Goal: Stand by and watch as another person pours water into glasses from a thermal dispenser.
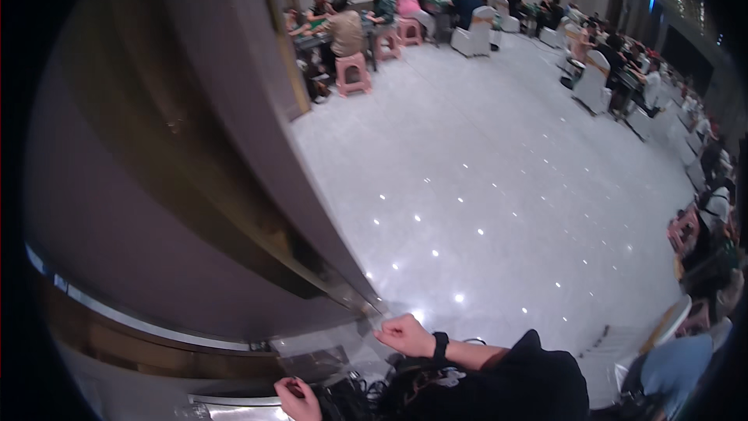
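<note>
My right hand (404, 334), with a black band on its wrist, is curled closed beside the lower end of the brown wall panel; nothing shows in it. Lower and to the left, my left hand (298, 399) has its fingers bent in, and the picture does not settle whether it holds something. Between and behind the hands lies what looks like clear plastic sheeting (315, 359). A bundle of black cables (357, 389) is close to my left hand, against my black clothing. A shiny silver surface (239, 410) lies just left of that hand.
A large brown panel with brass-coloured trim (234, 199) curves along the left. Beyond the glossy pale floor (497, 158), people sit at tables, on pink plastic stools (352, 75) and white-covered chairs (472, 32). More seated people line the right side. A light-blue object (675, 368) is near, lower right.
</note>
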Demonstrator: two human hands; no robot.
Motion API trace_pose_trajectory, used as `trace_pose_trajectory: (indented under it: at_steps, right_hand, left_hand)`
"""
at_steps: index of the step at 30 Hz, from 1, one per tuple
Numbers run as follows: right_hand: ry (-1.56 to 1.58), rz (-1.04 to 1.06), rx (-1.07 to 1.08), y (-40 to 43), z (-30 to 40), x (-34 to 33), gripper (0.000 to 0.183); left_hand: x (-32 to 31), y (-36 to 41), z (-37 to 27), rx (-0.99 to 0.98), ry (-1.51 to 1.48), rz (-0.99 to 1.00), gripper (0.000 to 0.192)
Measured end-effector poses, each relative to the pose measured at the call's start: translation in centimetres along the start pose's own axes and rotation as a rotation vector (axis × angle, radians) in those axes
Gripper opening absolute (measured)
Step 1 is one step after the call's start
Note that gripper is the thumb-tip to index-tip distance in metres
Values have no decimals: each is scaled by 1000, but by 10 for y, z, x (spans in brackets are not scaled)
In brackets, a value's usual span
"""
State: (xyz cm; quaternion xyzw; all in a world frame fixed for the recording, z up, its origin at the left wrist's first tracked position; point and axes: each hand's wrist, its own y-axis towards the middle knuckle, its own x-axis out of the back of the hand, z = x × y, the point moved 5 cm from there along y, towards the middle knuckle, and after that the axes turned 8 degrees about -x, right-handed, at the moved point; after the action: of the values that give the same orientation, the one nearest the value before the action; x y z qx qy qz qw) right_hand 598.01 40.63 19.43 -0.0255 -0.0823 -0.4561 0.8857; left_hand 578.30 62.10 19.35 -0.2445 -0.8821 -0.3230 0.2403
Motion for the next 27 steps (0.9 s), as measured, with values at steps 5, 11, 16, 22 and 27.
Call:
trace_pose_trajectory:
  at_steps: [5, 11, 16, 22, 27]
  right_hand:
    - [41, -54, 50, -1, -1, 14, 41]
    - [17, -41, 251, 3, 16, 66, 41]
    - [1, -256, 344, 11, 5, 166, 39]
    - [89, -545, 114, -8, -34, 270, 40]
    - [75, -632, 31, -26, -47, 307, 41]
  left_hand:
    - [-20, 9, -26, -253, 82, 66, 16]
    - [-53, 3, -52, -213, -8, 30, 17]
    - [-121, 7, -76, -246, 75, -5, 20]
    - [-234, 30, -188, -450, -130, 254, 15]
    - [-291, 40, -250, -526, -273, 335, 11]
